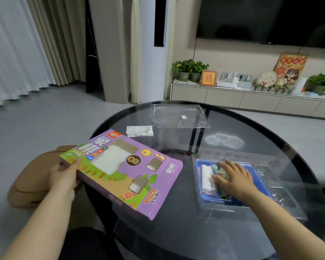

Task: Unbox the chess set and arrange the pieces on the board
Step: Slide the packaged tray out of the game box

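Chess-set box of purple printed cardboard with cut-out windows [124, 171] hangs over the left edge of the round dark glass table [270, 132]; the left hand [64, 177] grips its near-left end, thumb on top and fingers curled beneath; its windows show only bare card inside, so it looks emptied. Large white characters read 象棋, repeated small at the right end; a red badge shows 14; the orange label begins XC, the rest too blurred to read. Further right, the clear plastic tray with a blue liner [251, 201] lies on the glass; the right hand [235, 179] rests flat on its contents, fingers spread, beside a folded white sheet edged in red [206, 177]. Unboxing seems nearly done; no board is unfolded, no pieces are visible, and all arranging remains.
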Demonstrator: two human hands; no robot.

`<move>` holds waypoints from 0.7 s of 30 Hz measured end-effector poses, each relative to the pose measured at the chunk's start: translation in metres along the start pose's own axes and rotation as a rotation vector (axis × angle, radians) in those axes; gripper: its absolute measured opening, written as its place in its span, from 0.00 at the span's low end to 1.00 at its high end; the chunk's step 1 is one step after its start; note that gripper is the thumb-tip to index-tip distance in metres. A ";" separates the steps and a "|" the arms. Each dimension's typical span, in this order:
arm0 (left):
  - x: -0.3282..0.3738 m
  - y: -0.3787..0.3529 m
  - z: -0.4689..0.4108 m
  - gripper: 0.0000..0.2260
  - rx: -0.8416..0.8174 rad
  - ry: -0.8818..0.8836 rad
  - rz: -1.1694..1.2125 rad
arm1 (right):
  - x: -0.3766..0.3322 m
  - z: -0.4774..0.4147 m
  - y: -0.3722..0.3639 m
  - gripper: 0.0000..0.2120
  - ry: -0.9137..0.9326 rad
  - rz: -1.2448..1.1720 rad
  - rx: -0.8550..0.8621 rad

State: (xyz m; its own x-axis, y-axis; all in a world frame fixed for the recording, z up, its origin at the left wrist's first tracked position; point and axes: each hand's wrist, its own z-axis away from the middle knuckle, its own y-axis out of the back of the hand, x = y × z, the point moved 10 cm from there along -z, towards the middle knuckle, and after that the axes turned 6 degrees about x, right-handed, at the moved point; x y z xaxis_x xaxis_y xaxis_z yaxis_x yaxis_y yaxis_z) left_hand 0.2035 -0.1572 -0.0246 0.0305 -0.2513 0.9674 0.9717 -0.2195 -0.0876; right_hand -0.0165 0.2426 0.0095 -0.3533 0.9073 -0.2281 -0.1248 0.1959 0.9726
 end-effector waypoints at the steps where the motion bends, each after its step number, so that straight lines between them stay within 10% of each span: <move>1: 0.011 -0.001 0.001 0.18 -0.019 -0.012 0.032 | -0.007 -0.001 0.006 0.26 0.002 -0.032 0.051; 5: 0.051 -0.020 0.006 0.06 -0.135 -0.062 0.051 | -0.045 -0.004 0.027 0.24 -0.011 -0.555 0.177; 10: 0.086 -0.072 0.023 0.02 -0.247 -0.091 0.121 | -0.083 -0.017 0.019 0.20 -0.111 -1.317 -0.212; 21: 0.048 -0.215 0.119 0.11 -0.503 -0.227 -0.173 | 0.048 -0.074 0.061 0.05 -0.306 -1.672 0.142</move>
State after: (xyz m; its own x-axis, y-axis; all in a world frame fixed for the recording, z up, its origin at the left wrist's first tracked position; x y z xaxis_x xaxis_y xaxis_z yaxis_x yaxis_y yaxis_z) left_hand 0.0241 -0.0103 0.0691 -0.0156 0.0241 0.9996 0.7378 -0.6744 0.0278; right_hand -0.1095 0.2704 0.0551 0.2472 -0.2767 -0.9286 -0.0631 0.9517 -0.3003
